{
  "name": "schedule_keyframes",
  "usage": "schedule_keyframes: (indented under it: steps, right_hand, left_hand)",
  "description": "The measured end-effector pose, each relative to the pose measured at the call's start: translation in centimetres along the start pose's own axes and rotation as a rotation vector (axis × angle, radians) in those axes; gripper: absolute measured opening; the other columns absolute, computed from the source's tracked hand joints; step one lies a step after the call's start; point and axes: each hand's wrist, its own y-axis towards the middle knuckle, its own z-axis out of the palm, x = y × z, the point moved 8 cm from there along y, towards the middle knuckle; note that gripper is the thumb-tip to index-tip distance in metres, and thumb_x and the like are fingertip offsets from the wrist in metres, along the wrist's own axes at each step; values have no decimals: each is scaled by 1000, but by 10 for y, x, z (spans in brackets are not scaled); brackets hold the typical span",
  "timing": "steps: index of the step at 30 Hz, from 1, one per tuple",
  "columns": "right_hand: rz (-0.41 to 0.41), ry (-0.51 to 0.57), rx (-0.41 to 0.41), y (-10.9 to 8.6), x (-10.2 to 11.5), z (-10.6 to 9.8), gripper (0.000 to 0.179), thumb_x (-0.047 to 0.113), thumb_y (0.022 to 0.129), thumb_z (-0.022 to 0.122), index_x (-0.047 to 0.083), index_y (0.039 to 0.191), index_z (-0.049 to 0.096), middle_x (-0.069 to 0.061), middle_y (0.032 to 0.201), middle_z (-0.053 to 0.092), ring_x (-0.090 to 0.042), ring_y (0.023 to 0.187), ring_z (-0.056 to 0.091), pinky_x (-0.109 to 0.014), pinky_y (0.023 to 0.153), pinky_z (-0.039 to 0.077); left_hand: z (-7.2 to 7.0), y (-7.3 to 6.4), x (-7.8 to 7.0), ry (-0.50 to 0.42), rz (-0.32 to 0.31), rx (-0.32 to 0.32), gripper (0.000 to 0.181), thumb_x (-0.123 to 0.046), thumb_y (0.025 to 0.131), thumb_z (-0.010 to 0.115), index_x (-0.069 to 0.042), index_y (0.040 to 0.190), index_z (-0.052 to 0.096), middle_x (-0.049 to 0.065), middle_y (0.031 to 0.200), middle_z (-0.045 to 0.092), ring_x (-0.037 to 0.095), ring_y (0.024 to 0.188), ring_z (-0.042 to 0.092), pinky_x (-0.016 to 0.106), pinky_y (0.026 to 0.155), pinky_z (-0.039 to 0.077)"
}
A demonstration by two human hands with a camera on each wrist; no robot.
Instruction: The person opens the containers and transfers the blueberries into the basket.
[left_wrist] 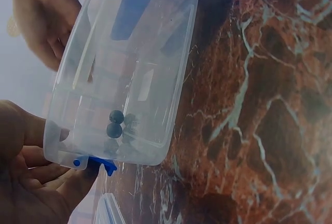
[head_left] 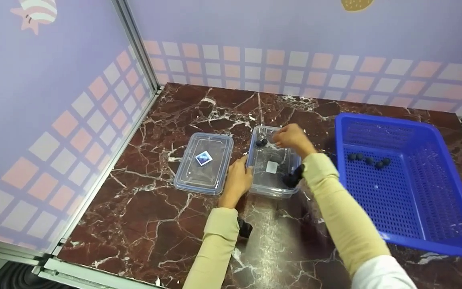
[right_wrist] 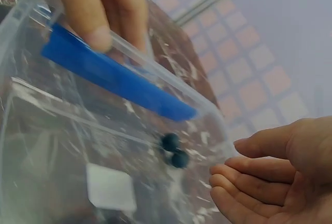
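Note:
A clear plastic container stands in the middle of the table. Inside its far left part lie two small dark-blue balls that look like blueberries. My left hand grips the container's left rim, thumb inside the wall and fingers outside, as the right wrist view shows. Over the far right part of the container is my right hand, its fingers loosely bent. Nothing shows between the thumb and fingers of that hand in the right wrist view. A whitish square shows on the container's bottom.
Left of the container lies a clear lid with a blue edge and a diamond-shaped sticker. To the right stands a blue perforated basket with several dark-blue balls in it. Panels with a tile pattern enclose the marbled table.

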Motion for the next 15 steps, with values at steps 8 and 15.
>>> schedule_keyframes:
  steps: [8,15]
  right_hand:
    - [48,210,38,15,-9,35,29,-5,88,50,-21,112,56,4,58,53,-1,47,49,-12,50,45]
    - [67,275,34,20,-14,44,30,-1,92,51,-19,115,56,5,56,54,-1,47,49,-11,47,44]
  left_hand:
    - [2,-1,1,4,-12,2,38,-5,93,54,4,130,54,21,120,62,37,119,55,44,105,42]
    - [-2,-2,-3,37,22,-41,35,-4,91,56,4,126,57,20,112,64,36,112,59,43,99,46]
